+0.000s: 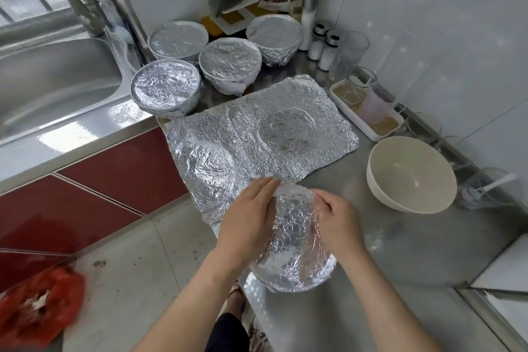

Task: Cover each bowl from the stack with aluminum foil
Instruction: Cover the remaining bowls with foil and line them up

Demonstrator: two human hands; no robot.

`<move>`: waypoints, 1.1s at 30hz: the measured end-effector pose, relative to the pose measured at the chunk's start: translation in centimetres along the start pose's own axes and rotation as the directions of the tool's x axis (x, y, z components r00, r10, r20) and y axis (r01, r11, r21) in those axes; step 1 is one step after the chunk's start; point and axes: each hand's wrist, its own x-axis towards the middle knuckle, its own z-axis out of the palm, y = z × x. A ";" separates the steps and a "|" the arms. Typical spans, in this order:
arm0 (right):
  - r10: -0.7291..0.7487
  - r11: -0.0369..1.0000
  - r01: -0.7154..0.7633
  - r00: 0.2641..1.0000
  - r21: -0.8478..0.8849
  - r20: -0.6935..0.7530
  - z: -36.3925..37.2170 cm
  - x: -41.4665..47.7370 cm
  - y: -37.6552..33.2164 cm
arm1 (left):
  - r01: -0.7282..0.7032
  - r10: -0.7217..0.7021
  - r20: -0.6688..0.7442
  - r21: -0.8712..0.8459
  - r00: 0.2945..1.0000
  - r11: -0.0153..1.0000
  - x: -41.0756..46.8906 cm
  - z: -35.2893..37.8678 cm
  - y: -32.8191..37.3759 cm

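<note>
Head view, foil-wrapped bowl (297, 248) pressed by flat-fingered left hand (248, 220), gripped by curled right hand (337, 217), four covered bowls (230, 60), one bare bowl (411, 174), one foil sheet (257, 134).

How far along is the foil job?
Done: four covered bowls stand by the sink. In hand: the left hand presses and the right hand grips foil on a fifth bowl. Left: one bare white bowl, with a foil sheet lying flat nearby.

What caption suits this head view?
Left hand presses foil onto a bowl gripped by the right hand; four wrapped bowls behind, one bare bowl.
</note>
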 end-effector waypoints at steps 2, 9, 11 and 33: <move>0.033 0.999 -0.032 0.994 0.006 -0.102 0.2 -0.9 0.9 | 0.006 -0.005 -0.022 0.032 1.000 0.999 -0.4 0.2 0.1; 0.143 0.990 -0.139 0.977 0.038 -0.158 1.2 -2.2 2.0 | 0.095 -0.103 0.064 0.107 0.993 0.990 -1.4 1.7 0.4; 0.178 0.983 -0.175 0.982 0.056 -0.063 0.9 -1.7 1.9 | 0.095 -0.103 0.061 0.119 0.993 0.988 -1.3 1.6 0.4; 0.045 0.999 -0.038 0.965 -0.031 0.258 -0.2 2.0 0.2 | -0.036 0.029 0.050 0.152 0.998 0.988 0.1 1.2 0.8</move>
